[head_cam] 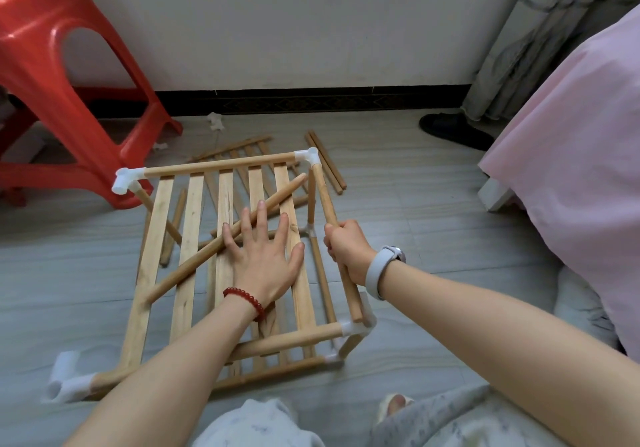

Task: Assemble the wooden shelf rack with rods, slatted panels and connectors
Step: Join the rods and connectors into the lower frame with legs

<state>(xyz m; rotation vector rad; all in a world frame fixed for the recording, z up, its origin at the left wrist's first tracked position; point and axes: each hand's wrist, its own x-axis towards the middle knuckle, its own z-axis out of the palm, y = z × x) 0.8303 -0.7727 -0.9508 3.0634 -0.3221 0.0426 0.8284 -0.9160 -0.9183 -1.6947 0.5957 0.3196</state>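
On the floor before the person, the half-built rack (221, 259) lies under both hands. Spread flat, the left hand (265, 259) presses the slatted panel (188, 238) (a loose rod (207, 245) lies beneath its fingers). Curled tight, the right hand (348, 251) grips the side rod (327, 204), whose long axis runs away from the person; its near end sits just beside the near-right connector (356, 327), probably its socket.

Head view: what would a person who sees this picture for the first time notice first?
First the half-built rack on the floor in the middle, its slatted panel framed by rods and white connectors. The left hand rests flat on the slats with a loose rod under its fingers, while the right hand grips the side rod. A red stool stands far left.
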